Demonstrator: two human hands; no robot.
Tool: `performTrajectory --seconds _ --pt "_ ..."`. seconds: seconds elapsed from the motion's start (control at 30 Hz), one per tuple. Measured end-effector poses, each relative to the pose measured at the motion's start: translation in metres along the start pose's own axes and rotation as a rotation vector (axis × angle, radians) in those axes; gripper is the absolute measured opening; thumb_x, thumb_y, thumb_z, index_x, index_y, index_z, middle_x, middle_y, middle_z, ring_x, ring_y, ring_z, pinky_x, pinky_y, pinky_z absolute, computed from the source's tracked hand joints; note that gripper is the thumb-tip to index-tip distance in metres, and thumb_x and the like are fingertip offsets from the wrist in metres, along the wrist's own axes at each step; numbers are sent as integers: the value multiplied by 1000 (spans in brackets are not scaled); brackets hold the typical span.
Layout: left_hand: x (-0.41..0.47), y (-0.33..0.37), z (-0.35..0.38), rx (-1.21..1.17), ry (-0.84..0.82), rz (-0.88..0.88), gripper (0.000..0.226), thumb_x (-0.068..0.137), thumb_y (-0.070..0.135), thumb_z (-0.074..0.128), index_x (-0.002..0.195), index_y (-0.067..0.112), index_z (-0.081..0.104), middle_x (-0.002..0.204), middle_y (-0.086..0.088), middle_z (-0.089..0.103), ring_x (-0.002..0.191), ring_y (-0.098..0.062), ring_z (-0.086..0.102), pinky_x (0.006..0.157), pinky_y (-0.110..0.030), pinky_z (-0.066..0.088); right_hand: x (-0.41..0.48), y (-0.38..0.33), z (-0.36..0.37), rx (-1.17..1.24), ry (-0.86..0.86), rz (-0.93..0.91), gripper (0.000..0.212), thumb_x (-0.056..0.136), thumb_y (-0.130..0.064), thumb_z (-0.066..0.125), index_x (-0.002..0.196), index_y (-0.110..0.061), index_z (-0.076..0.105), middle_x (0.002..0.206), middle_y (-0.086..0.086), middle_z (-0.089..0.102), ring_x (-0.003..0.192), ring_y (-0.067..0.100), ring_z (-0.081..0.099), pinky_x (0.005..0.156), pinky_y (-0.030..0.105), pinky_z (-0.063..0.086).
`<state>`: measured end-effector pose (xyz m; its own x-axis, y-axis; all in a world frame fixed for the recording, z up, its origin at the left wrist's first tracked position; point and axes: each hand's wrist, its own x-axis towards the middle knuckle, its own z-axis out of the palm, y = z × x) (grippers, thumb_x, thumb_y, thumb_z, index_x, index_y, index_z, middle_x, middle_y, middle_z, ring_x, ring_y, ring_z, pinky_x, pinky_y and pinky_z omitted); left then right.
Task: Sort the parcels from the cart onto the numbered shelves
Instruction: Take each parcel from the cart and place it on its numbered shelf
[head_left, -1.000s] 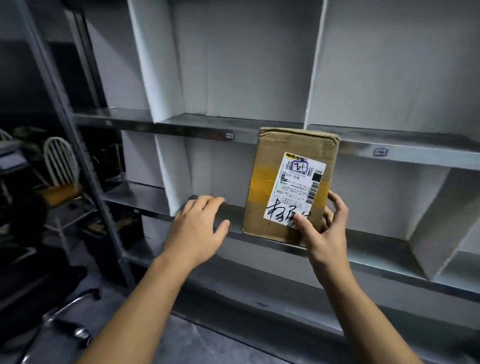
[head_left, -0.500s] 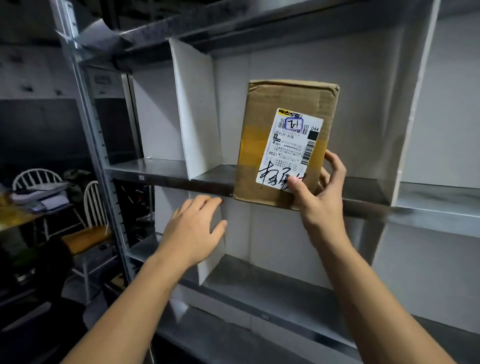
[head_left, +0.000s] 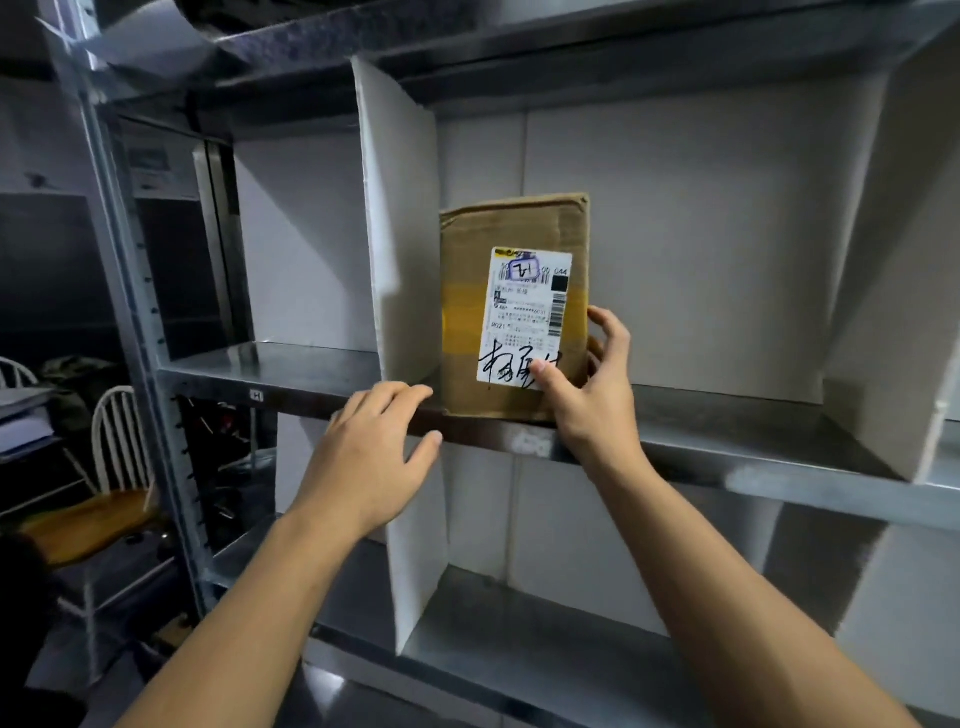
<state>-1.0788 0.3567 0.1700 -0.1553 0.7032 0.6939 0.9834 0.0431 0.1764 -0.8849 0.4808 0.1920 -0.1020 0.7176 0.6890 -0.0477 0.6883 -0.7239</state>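
A brown cardboard parcel (head_left: 467, 291) with a white shipping label and black handwriting stands upright on a metal shelf (head_left: 727, 447), close against a white divider (head_left: 400, 234) on its left. My right hand (head_left: 592, 395) grips the parcel's lower right corner, thumb on the label and fingers round the right edge. My left hand (head_left: 369, 457) hovers with relaxed fingers just in front of the shelf's front edge, left of the parcel, holding nothing.
A second white divider (head_left: 883, 260) closes the compartment on the right. Below lies another shelf level (head_left: 519, 623) with its own divider. A steel upright (head_left: 130, 291) stands at the left; beyond it are white chairs (head_left: 114, 467) and clutter.
My right hand has lifted the parcel from the lower level up to this higher shelf and set it against the left divider. My left hand rose alongside, still holding nothing.
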Motion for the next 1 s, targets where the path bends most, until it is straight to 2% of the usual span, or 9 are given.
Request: performTrajectory --seconds 0.07,0.13,0.2,0.27,0.33,0.4,0.63,0.77,1.0 --pt "9 -11 3 -18 -6 19 48 92 42 52 136 27 46 133 7 49 122 -16 43 102 -39 40 -3 4 13 -76 8 -18 74 86 -24 76 144 -32 30 140 -6 50 129 13 50 106 46 48" --pt "16 -23 6 -28 -21 62 48 92 42 52 137 26 46 133 6 49 122 -17 43 103 -38 38 -2 4 26 -132 8 -26 78 86 -26 78 144 -34 27 142 -5 49 130 12 49 107 44 47" --pt "23 -36 9 -46 -31 96 48 92 42 52 137 26 46 133 7 48 122 -17 43 103 -38 38 1 4 34 -197 -12 0 85 84 -29 80 146 -40 23 137 -13 50 124 6 49 106 37 47" --pt "27 -47 12 -73 -35 115 48 92 41 52 137 26 46 133 7 49 121 -17 43 102 -38 39 4 5 40 -247 -25 44 90 82 -31 81 146 -44 20 121 -24 50 113 1 51 100 32 49" --pt "31 -57 15 -99 -37 139 47 92 41 52 137 26 47 132 7 49 120 -17 44 101 -38 39 9 6 45 -269 -4 78 91 81 -31 82 146 -45 20 110 -32 50 107 0 53 97 33 51" --pt "34 -64 18 -127 -39 167 47 92 40 52 137 26 47 132 7 49 120 -16 44 102 -38 39 13 7 51 -286 13 96 91 81 -29 82 145 -45 21 106 -35 49 111 2 53 99 35 52" --pt "41 -83 26 -195 -62 234 49 92 43 48 139 28 44 135 11 47 122 -10 40 103 -33 37 28 12 70 -341 74 171 88 83 -28 81 145 -47 21 126 -12 56 121 13 56 103 46 52" --pt "40 -94 28 -212 -75 266 48 91 40 52 137 25 47 132 9 49 120 -12 43 103 -34 37 36 15 73 -359 100 228 86 85 -23 79 143 -47 21 127 -7 60 111 14 61 98 46 55" --pt "37 -103 27 -258 -93 307 48 91 40 51 137 26 46 131 9 49 119 -11 43 103 -33 36 40 16 76 -402 126 297 83 86 -23 78 144 -44 22 126 -3 64 113 20 63 93 40 56"
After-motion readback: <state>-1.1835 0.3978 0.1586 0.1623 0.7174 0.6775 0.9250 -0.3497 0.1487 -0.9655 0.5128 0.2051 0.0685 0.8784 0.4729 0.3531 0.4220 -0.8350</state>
